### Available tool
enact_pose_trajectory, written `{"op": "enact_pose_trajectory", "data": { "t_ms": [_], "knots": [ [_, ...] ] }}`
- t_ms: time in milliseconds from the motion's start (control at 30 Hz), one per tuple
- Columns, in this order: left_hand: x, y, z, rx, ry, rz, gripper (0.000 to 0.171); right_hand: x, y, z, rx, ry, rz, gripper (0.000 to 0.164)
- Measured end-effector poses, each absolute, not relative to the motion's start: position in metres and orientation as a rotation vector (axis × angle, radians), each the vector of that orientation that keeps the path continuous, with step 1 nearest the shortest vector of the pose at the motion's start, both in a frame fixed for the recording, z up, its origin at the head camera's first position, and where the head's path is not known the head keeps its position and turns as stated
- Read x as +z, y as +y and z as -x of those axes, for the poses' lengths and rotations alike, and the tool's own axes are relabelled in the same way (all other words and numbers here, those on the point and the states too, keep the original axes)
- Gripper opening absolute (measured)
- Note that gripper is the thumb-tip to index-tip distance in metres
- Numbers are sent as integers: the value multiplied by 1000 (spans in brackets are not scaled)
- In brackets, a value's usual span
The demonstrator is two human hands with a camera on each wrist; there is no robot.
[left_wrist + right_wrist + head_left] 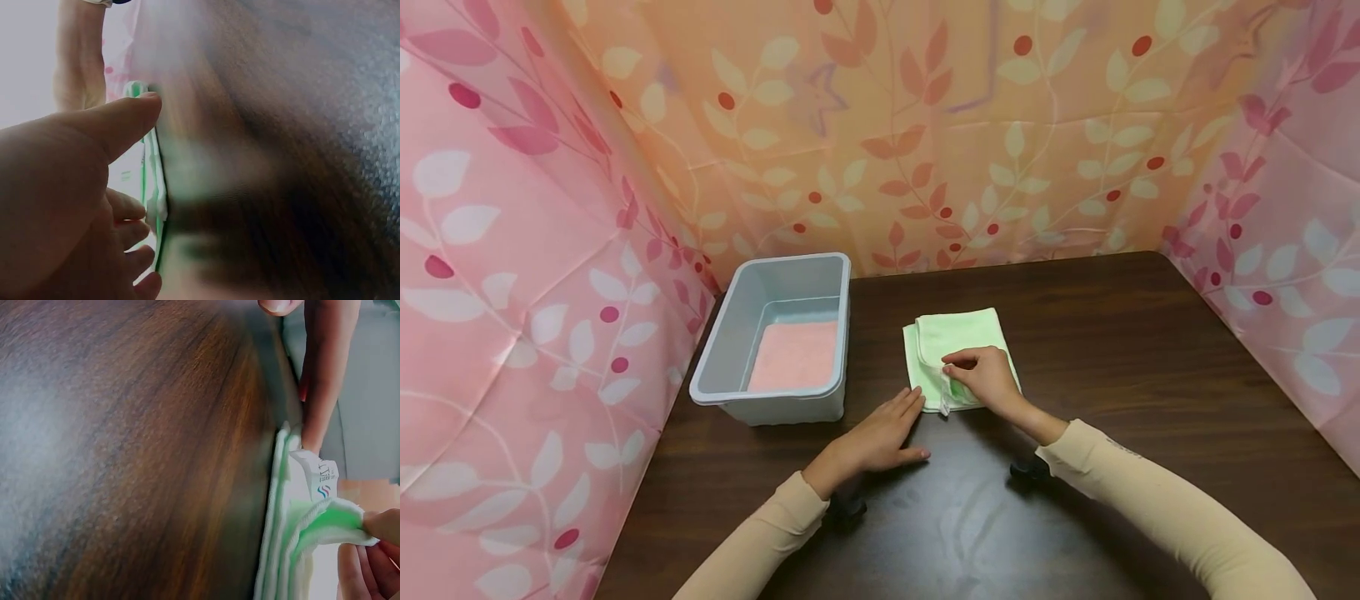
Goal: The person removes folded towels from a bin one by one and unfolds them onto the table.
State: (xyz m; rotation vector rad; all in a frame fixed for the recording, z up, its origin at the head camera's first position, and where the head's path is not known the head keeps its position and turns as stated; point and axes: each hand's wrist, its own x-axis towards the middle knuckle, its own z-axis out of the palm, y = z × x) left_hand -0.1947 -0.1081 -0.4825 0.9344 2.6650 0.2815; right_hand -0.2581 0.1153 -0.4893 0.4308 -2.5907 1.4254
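Note:
A light green cloth [958, 333], folded into layers, lies on the dark wooden table. My right hand [988, 379] pinches a lifted corner of its top layer between thumb and fingers. A white printed tag [325, 475] sticks out near that corner, clear in the right wrist view. My left hand [883, 433] rests on the table with fingers extended, its fingertips at the cloth's near left corner. In the left wrist view the left thumb [134, 119] is stretched out, and the cloth's folded edge [156, 181] shows beyond it.
A grey plastic bin [805, 392] stands left of the cloth, with a flat pink cloth [797, 354] inside. Patterned curtains [880, 125] close off the back and both sides. The table [1112, 358] extends right of the cloth.

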Motion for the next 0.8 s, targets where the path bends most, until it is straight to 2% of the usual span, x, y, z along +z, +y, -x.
{"op": "enact_pose_trajectory", "data": {
  "t_ms": [433, 800],
  "knots": [
    [-482, -103, 197, 241, 2647, -900, 86, -485, 122, 258, 1419, -2573, -417, 17],
    [-479, -102, 196, 218, 2650, -895, 86, -480, 149, 261, 1418, -2523, -272, 17]
  ]
}}
